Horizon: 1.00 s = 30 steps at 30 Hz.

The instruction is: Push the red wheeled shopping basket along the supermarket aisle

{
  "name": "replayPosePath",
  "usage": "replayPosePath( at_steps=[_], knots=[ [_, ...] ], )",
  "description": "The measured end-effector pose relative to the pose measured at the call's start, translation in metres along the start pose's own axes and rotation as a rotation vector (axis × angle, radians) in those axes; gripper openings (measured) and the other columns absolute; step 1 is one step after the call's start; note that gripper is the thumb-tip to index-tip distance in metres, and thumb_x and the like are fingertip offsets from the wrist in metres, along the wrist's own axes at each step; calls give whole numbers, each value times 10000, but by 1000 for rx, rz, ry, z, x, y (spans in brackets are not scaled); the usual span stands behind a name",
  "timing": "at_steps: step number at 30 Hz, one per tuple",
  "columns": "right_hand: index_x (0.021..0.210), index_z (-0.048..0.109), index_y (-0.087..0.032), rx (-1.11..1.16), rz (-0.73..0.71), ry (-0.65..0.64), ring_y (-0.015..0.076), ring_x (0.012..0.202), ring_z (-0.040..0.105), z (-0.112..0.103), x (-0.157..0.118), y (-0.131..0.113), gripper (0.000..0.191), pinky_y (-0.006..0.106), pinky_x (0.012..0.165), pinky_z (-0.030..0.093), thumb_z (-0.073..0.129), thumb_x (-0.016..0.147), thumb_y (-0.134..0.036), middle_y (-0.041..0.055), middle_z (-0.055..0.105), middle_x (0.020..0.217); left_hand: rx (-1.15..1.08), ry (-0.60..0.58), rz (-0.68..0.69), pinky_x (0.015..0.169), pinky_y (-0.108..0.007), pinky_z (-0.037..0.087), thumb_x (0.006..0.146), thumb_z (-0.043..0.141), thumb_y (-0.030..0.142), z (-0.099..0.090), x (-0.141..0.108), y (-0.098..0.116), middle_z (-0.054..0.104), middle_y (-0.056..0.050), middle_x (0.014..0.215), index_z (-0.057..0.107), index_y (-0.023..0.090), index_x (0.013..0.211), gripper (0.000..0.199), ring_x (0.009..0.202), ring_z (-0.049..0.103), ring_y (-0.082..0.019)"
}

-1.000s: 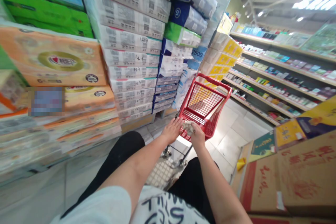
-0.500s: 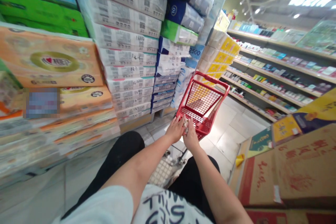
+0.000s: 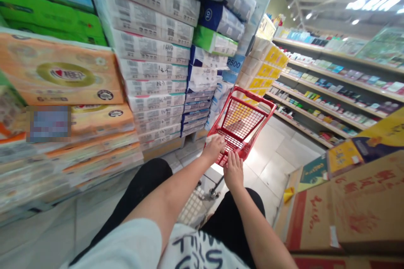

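- You have two bare hands in view, both over the near end of one red shopping cart (image 3: 244, 115), which stands ahead of you, slightly right of centre.
- Your left hand (image 3: 215, 146) is curled at the cart's near left corner; one pale bit (image 3: 210, 138) shows along its fingers, but you cannot tell whether they pinch it or what it is.
- Your right hand (image 3: 233, 170) is opened out flat, fingers straight and nearly side by side, just beside the left and apart from it; contact with the rim is unclear.
- To your left, count two orange packs (image 3: 65, 71) with gold ovals, one above the other, with more layers below.
- Next comes one tall stack of white packs (image 3: 154, 46), at least eight layers, running off the top edge.
- Beside it sit two dark blue packs (image 3: 214, 11) marked 10, one green-and-white pack (image 3: 215, 41) beneath them.
- Past the cart's far end is one pile of yellow-and-white packs (image 3: 265, 63); further right, shelves (image 3: 334, 77) in at least four rows.
- On your right, two large cardboard faces (image 3: 368, 206) stand side by side.
- Your open room is the bare floor (image 3: 271, 155) between the cart's right side and those boxes; on the left, only a narrower strip separates the cart from the stacks.
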State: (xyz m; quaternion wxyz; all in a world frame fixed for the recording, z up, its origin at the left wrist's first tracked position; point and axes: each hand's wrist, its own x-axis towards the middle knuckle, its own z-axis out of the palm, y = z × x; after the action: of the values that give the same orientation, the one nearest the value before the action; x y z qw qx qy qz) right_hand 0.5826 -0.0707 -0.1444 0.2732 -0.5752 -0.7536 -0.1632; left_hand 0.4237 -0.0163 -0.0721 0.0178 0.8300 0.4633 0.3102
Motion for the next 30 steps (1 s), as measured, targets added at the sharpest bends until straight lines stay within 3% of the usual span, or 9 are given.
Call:
replayPosePath(
  at_steps=[3,7,11,17,22,24,30],
  knots=[
    [1468,346,-131,-8,-20,66,290,1408,265,9,-5,0,572,527,1119,230,378,897,-129,154,435,1448,75,-115,157,1125,-401,320,935,435,188,15,-14,1,552,-41,1370,566,223,1274,365,1327,403,-199],
    [1479,326,-135,-12,-40,92,288,1405,269,13,-4,1,587,522,1119,228,373,893,-118,154,424,1456,208,-121,191,1132,-571,197,953,400,230,16,-17,-6,522,-24,1403,422,320,1402,458,1389,310,-253],
    [1478,328,-136,-2,-33,108,277,1395,285,16,-4,-1,587,505,1125,217,363,892,-113,142,438,1448,253,-116,167,1130,-515,223,966,365,244,17,-18,-13,513,-52,1402,351,271,1450,485,1340,370,-253],
    [1487,308,-146,31,-5,98,276,1395,279,20,-6,-5,621,508,1127,208,378,871,-115,141,424,1457,307,-79,158,1138,-470,202,924,472,468,30,-38,-16,366,-94,1503,352,203,1451,603,1423,197,-300],
    [1474,335,-148,18,-21,104,281,1391,288,21,-6,-6,621,508,1128,202,371,856,-102,130,435,1451,294,-184,67,1060,-537,274,955,372,503,14,-3,-6,628,-102,1160,625,195,1143,440,1141,492,-291],
    [1467,350,-142,12,-28,106,281,1390,291,20,-6,-7,614,500,1128,202,364,855,-94,131,444,1444,303,-222,57,1044,-554,274,964,340,508,9,4,-5,652,-97,1066,654,184,1047,459,1056,526,-280],
    [1480,323,-143,14,-34,110,266,1389,296,17,-8,-8,612,482,1132,196,372,871,-104,128,443,1447,279,-116,120,1134,-479,173,925,442,540,13,-20,-7,495,-88,1373,503,195,1312,522,1312,344,-277]
  ],
)
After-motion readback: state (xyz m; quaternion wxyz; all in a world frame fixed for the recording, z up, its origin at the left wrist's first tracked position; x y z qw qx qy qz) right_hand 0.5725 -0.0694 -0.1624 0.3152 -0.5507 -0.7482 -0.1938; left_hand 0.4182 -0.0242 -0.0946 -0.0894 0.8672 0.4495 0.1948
